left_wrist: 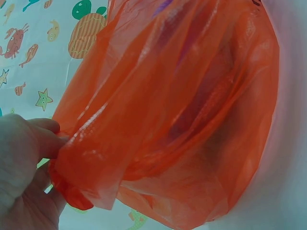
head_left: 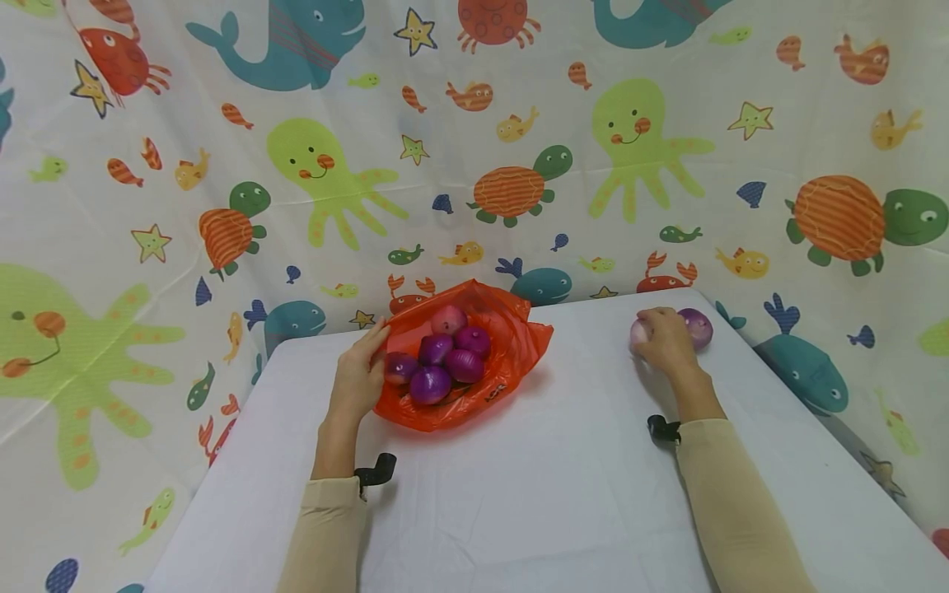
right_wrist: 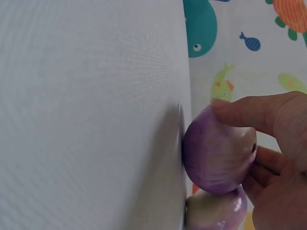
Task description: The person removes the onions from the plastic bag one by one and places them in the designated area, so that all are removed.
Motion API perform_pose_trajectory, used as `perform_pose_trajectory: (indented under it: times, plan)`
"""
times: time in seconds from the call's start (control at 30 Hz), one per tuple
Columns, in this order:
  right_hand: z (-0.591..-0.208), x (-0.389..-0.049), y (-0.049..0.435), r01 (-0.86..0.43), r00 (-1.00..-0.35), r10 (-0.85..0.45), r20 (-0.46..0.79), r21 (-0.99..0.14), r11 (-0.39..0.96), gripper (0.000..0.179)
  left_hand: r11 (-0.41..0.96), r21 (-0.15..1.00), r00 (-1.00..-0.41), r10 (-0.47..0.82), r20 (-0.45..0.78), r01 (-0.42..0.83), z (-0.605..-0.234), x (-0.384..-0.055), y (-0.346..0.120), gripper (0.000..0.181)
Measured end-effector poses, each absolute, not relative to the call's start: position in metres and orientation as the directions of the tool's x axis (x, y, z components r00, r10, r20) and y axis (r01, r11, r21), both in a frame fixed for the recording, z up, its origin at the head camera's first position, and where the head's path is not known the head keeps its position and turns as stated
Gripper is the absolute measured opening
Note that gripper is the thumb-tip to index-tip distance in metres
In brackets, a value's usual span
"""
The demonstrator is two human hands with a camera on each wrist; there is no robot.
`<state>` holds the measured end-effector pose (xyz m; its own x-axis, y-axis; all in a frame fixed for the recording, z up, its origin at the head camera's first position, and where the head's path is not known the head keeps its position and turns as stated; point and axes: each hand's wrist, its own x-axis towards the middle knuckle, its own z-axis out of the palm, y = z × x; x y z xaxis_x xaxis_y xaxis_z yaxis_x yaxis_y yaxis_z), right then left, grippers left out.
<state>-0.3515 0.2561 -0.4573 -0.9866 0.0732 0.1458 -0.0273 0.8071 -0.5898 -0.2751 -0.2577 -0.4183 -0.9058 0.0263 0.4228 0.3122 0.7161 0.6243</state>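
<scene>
At the left of the head view, my left hand (head_left: pixel 357 375) pinches the rim of an orange-red plastic bag (head_left: pixel 511 329). Several purple onions (head_left: pixel 430 385) lie inside the open bag. The left wrist view shows the thumb and fingers of that hand on the gathered edge of the bag (left_wrist: pixel 144 143), with the onions only faintly visible through the plastic. Toward the back right of the table, my right hand (head_left: pixel 667 339) grips a purple-and-white onion (right_wrist: pixel 218 153) between thumb and fingers. A second onion (right_wrist: pixel 216 211) sits right beside it.
A white cloth covers the table (head_left: pixel 549 486). Behind and around it hangs a curtain (head_left: pixel 445 74) printed with sea animals. The two onions at the right stand near the table's back right corner. A small black camera is strapped to each wrist.
</scene>
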Motion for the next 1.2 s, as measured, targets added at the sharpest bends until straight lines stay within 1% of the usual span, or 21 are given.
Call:
perform_pose_trajectory:
  times: [0.23,0.5,0.63,0.77,0.97,1.2]
  plan:
    - [-0.459,-0.354,0.257,-0.037,-0.984,0.066,0.163,-0.557,0.830,0.057,0.716,0.623,-0.904,0.024,0.428,0.314,-0.419,-0.276,-0.258,0.056]
    - [-0.458,-0.354,0.256,-0.042,-0.983,0.067,0.169,-0.573,0.819,0.060,0.722,0.618,-0.901,0.018,0.433,0.312,-0.421,-0.277,-0.259,0.057]
    - [-0.457,-0.353,0.254,-0.061,-0.980,0.055,0.189,-0.559,0.827,0.060,0.720,0.619,-0.901,0.022,0.434,0.316,-0.420,-0.276,-0.258,0.056]
    - [-0.456,-0.353,0.248,-0.099,-0.972,0.039,0.230,-0.559,0.823,0.058,0.719,0.619,-0.902,0.027,0.430,0.316,-0.420,-0.276,-0.258,0.056]
    - [-0.450,-0.352,0.238,-0.211,-0.940,-0.005,0.342,-0.570,0.794,0.060,0.713,0.629,-0.906,0.022,0.422,0.310,-0.419,-0.275,-0.258,0.056]
    - [-0.435,-0.346,0.219,-0.227,-0.936,-0.010,0.353,-0.582,0.781,0.063,0.714,0.624,-0.903,0.025,0.430,0.316,-0.418,-0.274,-0.258,0.056]
